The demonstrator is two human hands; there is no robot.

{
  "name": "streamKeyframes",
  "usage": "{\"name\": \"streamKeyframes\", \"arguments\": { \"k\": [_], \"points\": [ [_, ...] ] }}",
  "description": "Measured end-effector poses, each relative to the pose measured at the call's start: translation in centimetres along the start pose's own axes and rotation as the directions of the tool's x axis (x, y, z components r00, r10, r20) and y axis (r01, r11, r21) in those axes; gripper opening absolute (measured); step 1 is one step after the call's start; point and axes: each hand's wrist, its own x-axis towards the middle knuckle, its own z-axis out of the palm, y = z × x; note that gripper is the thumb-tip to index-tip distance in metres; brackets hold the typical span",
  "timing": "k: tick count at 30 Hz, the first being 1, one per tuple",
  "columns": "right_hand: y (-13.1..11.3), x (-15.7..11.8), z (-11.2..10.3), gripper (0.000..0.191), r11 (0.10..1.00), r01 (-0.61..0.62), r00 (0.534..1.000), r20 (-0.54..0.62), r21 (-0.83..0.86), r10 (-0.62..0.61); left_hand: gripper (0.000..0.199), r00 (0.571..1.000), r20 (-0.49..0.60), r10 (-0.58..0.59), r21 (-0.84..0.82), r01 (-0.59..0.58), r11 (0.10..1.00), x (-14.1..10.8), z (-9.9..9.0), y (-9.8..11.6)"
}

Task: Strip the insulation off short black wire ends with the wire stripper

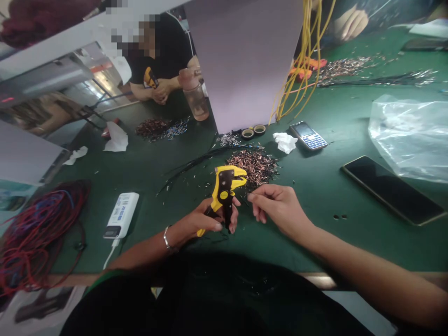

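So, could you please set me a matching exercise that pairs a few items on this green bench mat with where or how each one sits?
Items:
1. Yellow wire stripper
2. White power bank
3. Keypad mobile phone
4. Red and blue wire bundle

Places or states:
A. Beside a crumpled white tissue
B. Gripped in the left hand
C. Loosely tangled at the green mat's left edge
D. White cable plugged into its lower end

Right pairs: 1-B, 2-D, 3-A, 4-C.

Green-topped work surface [315, 233] scattered with wire scraps

A heap of copper wire offcuts [252, 168] lies mid-surface near crumpled tissue [284, 142], two tape rolls [254, 131] and a keypad phone [308, 135]; a smartphone [394, 189], plastic bag [409, 140], power bank [121, 215] and red-blue wire tangle [42, 233] lie further out.
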Motion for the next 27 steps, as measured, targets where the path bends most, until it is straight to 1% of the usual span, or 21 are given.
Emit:
{"name": "streamKeyframes", "arguments": {
  "k": [3, 6, 8, 10, 14, 17, 22, 27],
  "points": [
    [-0.4, -0.7, 0.5, 0.020, 0.999, -0.019, 0.998, 0.060, 0.041, 0.017, 0.057, 1.000, 0.004, 0.004, 0.094, -0.005, 0.996, 0.0, 0.2, 0.2],
    [-0.4, -1.1, 0.8, 0.019, 0.995, -0.039, 0.994, 0.107, 0.092, 0.029, 0.042, 0.999, 0.031, -0.008, 0.195, 0.002, 0.981, 0.0, 0.4, 0.4],
    [-0.3, -1.1, 1.0, 0.020, 0.991, -0.055, 0.989, 0.146, 0.124, 0.036, 0.031, 0.998, 0.037, -0.041, 0.271, 0.030, 0.962, 0.0, 0.4, 0.4],
    [-0.2, -1.2, 1.1, 0.021, 0.987, -0.070, 0.983, 0.176, 0.144, 0.044, 0.026, 0.998, 0.028, -0.057, 0.326, 0.045, 0.944, 0.0, 0.3, 0.4],
    [-0.1, -1.1, 1.3, 0.023, 0.981, -0.092, 0.980, 0.189, 0.171, 0.059, 0.023, 0.999, 0.028, -0.021, 0.356, 0.010, 0.934, 0.0, 0.0, 0.1],
    [-0.1, -1.1, 1.3, 0.022, 0.978, -0.104, 0.977, 0.204, 0.179, 0.067, 0.022, 1.000, 0.006, -0.001, 0.399, -0.001, 0.917, -0.1, 0.0, 0.0],
    [-0.2, -1.1, 1.3, 0.020, 0.973, -0.136, 0.972, 0.214, 0.187, 0.094, 0.017, 0.999, -0.031, 0.022, 0.470, -0.005, 0.883, -0.2, 0.4, 0.1],
    [-0.6, -1.2, 1.4, 0.025, 0.957, -0.183, 0.956, 0.266, 0.226, 0.120, 0.019, 0.996, -0.025, 0.081, 0.508, -0.057, 0.860, -0.2, 0.8, 0.1]
  ]
}}
